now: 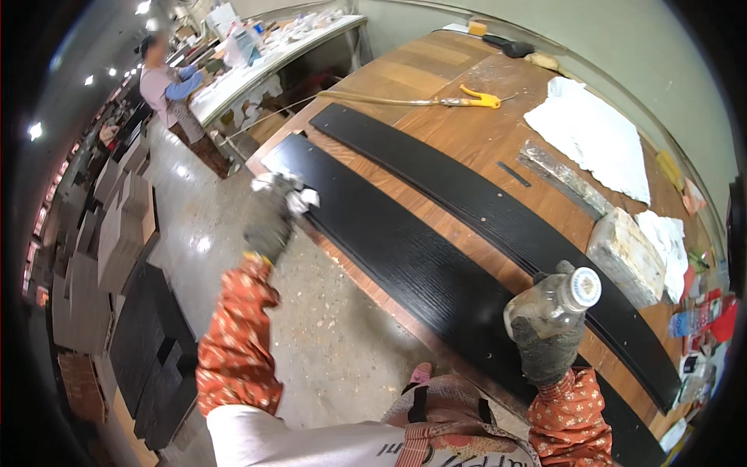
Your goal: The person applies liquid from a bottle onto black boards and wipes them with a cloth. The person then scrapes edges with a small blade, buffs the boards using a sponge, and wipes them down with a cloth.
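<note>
In a dark grey glove, my left hand (268, 226) is closed on a crumpled white cloth (299, 201), which touches the near edge of a long black panel (389, 241) toward its far left end. Motion blurs the fingers slightly. My right hand (548, 350), gloved too, grips a clear bottle (537, 307) with a white cap (583, 288), held tilted above the panel. What the bottle contains is hard to make out. Behind lies a second black panel (451, 191), narrower and dotted with small holes, roughly parallel to the first.
On the wooden table (436, 70) lie a yellow air blow gun (475, 99) with its hose, a white sheet (591, 132), a wrapped block (626, 253) and a metal bar (564, 179). Stacked boards (128, 226) stand left. A person (175, 97) works at a white table.
</note>
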Demonstrator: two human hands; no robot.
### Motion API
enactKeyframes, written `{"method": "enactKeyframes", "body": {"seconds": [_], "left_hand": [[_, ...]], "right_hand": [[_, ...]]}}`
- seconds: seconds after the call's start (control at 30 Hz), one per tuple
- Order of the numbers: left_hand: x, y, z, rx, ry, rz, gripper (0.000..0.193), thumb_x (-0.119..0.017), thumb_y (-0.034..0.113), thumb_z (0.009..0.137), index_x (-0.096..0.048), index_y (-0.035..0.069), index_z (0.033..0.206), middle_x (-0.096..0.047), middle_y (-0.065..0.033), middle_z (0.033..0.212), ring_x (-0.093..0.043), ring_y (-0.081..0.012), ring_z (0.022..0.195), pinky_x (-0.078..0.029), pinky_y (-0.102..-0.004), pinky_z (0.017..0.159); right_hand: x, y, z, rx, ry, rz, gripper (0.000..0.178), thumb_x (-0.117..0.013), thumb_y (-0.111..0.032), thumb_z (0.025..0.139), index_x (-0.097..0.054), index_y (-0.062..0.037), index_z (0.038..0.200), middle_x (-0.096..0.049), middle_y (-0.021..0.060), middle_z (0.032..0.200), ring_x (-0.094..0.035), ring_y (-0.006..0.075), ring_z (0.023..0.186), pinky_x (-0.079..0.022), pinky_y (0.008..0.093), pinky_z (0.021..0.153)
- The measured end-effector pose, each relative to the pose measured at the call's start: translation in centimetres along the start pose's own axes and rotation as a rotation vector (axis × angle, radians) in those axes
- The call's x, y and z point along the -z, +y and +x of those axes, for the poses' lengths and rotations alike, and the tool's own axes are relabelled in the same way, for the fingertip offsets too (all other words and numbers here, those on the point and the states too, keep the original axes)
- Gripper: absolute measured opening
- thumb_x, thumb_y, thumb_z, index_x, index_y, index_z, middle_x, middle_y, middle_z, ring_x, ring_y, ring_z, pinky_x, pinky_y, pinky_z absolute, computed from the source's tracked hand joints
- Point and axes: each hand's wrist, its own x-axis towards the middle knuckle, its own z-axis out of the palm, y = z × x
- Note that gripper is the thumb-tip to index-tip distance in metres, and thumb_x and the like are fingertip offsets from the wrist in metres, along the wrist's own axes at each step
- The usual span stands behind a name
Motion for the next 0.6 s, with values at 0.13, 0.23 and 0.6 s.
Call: {"method": "enactKeyframes", "body": {"seconds": [0.13, 0.23, 0.6], "left_hand": [[4.6, -1.0, 6.7, 0.029, 0.263, 0.219, 0.029, -0.049, 0.024, 0.095, -0.061, 0.007, 0.114, -0.068, -0.0152, 0.093, -0.066, -0.0301, 0.085, -0.051, -0.0371, 0.076], [-0.6, 2.0, 8.9, -0.186, 0.037, 0.614, 0.038, -0.050, 0.035, 0.093, -0.061, 0.006, 0.115, -0.065, -0.0195, 0.106, -0.061, -0.0379, 0.097, -0.048, -0.0424, 0.083], [-16.8, 21.5, -12.1, -0.708, -0.421, 0.548, 0.070, -0.055, 0.035, 0.088, -0.033, -0.001, 0.143, -0.039, -0.0215, 0.145, -0.036, -0.0395, 0.133, -0.026, -0.0474, 0.109]], "right_hand": [[-0.3, -0.6, 0.7, -0.088, -0.186, 0.089, 0.031, -0.054, -0.027, 0.094, -0.052, -0.0052, 0.117, -0.056, -0.0009, 0.090, -0.058, 0.0121, 0.080, -0.051, 0.0316, 0.072], [-1.7, 0.1, 1.6, 0.552, -0.098, -0.236, 0.029, -0.059, -0.025, 0.089, -0.057, -0.0056, 0.111, -0.060, 0.0011, 0.087, -0.061, 0.0148, 0.076, -0.053, 0.0318, 0.069], [3.9, -5.0, 2.0, 0.499, -0.129, -1.034, 0.063, -0.075, -0.036, 0.076, -0.050, -0.0051, 0.124, -0.056, 0.0170, 0.116, -0.058, 0.0334, 0.104, -0.048, 0.0403, 0.089]]}}
